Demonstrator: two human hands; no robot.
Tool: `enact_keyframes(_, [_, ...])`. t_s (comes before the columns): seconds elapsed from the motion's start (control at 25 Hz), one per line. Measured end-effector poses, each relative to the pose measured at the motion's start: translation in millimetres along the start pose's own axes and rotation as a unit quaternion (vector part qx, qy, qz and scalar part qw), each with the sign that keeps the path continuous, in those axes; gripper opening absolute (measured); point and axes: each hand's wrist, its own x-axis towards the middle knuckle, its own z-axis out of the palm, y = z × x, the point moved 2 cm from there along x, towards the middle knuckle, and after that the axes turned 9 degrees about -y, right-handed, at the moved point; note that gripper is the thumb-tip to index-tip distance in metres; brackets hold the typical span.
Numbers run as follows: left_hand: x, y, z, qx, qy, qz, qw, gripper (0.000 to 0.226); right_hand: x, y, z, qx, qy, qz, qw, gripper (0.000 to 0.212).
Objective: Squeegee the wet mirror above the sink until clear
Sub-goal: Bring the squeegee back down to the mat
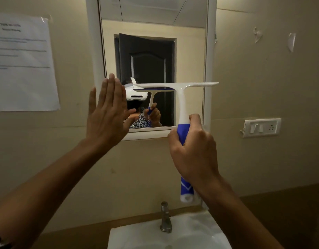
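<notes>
A white-framed mirror (189,56) hangs on the beige wall above the sink (146,234). My right hand (193,151) grips the blue handle of a white squeegee (180,97), held upright. Its blade runs level across the lower half of the glass and reaches past the right frame. My left hand (106,112) is raised flat with straight fingers over the mirror's lower left frame edge. The glass reflects a dark door, a person and the squeegee.
A metal tap (165,218) stands at the back of the white sink. A printed paper notice (24,63) is taped to the wall at left. A switch and socket plate (262,127) sits on the wall at right.
</notes>
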Motion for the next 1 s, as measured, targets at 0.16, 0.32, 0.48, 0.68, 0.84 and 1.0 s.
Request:
enact_keyframes(0.16, [-13,-4,-3,-0.016,-0.010,0.013,1.000,0.097,4,-1,7,0.000,-0.028,0.032,0.999,0.024])
enact_keyframes(0.32, [-20,-6,-13,-0.037,0.005,0.020,0.999,0.098,4,-7,6,-0.005,0.004,0.022,1.000,0.021])
enact_keyframes(0.48, [-28,15,-24,-0.084,0.023,0.026,0.996,0.095,3,-5,-1,-0.034,0.042,0.018,0.998,0.025])
enact_keyframes(0.68, [-47,76,-30,-0.147,0.032,0.093,0.984,0.090,-15,21,-27,-0.054,0.083,0.035,0.994,0.025])
enact_keyframes(0.84, [-63,146,-19,-0.155,0.028,0.145,0.977,0.086,-39,65,-62,-0.080,0.105,0.087,0.987,0.021])
enact_keyframes(1.0, [-75,221,1,-0.194,-0.014,0.164,0.967,0.084,-63,120,-106,-0.111,0.107,0.137,0.979,0.019])
